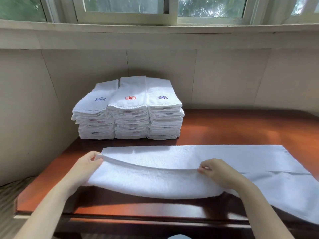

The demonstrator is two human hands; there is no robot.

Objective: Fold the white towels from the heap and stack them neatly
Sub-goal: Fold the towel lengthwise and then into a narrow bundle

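A long white towel [172, 176] lies across the front of the reddish wooden table [233, 128], its near long edge lifted and folded toward the far side. My left hand [86, 164] pinches that raised edge at the towel's left corner. My right hand [214, 171] pinches the same edge near the middle. The towel's right part lies flat and hangs over the table's front right edge. Behind it stand three side-by-side stacks of folded white towels [128, 109], each topped with an embroidered flower, blue, red and blue.
The table sits in a corner, with a beige wall [34, 100] at the left and behind, under a window sill [155, 28]. Bare tabletop lies to the right of the stacks. A patterned surface [6, 200] is at lower left.
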